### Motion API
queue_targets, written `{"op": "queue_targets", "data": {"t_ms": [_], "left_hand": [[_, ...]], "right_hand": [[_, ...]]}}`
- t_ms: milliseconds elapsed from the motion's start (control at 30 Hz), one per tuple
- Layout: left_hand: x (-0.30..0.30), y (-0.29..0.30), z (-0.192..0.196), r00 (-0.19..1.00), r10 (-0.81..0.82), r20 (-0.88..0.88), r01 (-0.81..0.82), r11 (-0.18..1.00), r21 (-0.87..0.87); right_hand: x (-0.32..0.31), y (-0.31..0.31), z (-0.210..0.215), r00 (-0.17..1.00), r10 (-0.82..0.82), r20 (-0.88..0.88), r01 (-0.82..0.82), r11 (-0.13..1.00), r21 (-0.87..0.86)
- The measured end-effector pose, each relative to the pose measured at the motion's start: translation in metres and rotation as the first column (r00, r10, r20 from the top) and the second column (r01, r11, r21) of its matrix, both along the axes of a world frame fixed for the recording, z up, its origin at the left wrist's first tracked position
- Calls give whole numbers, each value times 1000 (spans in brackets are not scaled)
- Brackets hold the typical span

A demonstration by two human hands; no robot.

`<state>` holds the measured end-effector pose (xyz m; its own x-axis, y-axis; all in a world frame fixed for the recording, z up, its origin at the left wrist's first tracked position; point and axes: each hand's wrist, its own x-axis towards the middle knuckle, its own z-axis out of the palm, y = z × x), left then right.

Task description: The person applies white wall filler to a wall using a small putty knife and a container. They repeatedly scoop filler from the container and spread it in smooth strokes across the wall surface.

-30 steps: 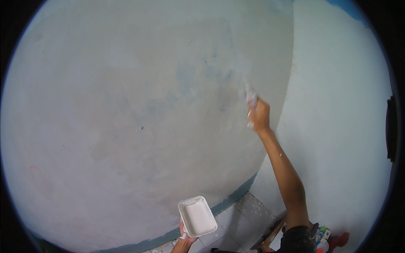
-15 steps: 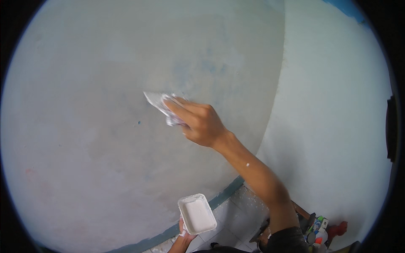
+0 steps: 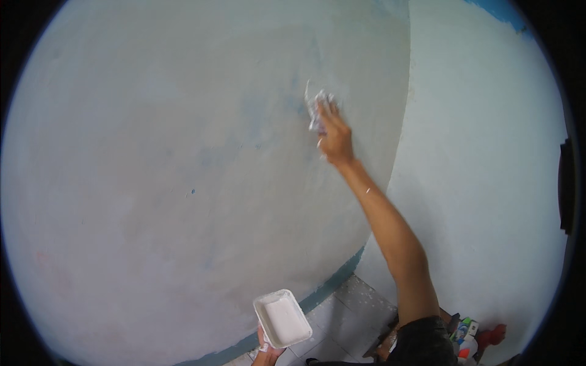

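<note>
High on the grey plastered wall [image 3: 140, 158], toward its right side, my right hand [image 3: 337, 139] grips a putty knife [image 3: 314, 113] smeared with white. The blade is against or very close to the wall, and the fingers hide most of the handle. Low in the view, my left hand [image 3: 268, 352] supports a white rectangular tray [image 3: 294, 343] from below. White paste [image 3: 284, 318] lies inside the tray. Dabs of the same white mark my left fingers and right forearm.
A pale wall [image 3: 482, 152] meets the grey one in a corner at the right. Dark green skirting [image 3: 329, 287] runs along the grey wall's foot above the tiled floor [image 3: 360, 311]. Containers [image 3: 467, 332] and a red object [image 3: 493, 335] stand at the lower right.
My right hand has swept the putty knife up and to the right across the wall. The tray in my left hand has shifted slightly down and left.
</note>
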<state>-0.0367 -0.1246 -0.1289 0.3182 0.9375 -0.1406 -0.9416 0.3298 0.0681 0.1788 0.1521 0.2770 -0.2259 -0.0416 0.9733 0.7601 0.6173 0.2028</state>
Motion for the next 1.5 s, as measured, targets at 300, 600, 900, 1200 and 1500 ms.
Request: {"op": "queue_targets", "data": {"t_ms": [300, 600, 900, 1200, 1500], "left_hand": [[-3, -5, 7, 1000, 7, 1, -7, 1000, -17], [-4, 0, 14, 999, -28, -28, 27, 999, -25], [3, 4, 6, 1000, 5, -27, -6, 1000, -26], [1, 7, 0, 1000, 17, -23, -18, 1000, -16], [8, 5, 12, 999, 42, -34, -43, 999, -12]], "right_hand": [[30, -34, -72, 883, -3, -470, -203, 900, -387], [5, 5, 53, 702, -393, -594, 67, 867, -494], [-113, -103, -81, 975, 207, 81, -198, 974, -106], [13, -9, -41, 978, -22, -209, -13, 987, -162], [-30, -32, -97, 975, 221, -10, -217, 942, -256]]}}
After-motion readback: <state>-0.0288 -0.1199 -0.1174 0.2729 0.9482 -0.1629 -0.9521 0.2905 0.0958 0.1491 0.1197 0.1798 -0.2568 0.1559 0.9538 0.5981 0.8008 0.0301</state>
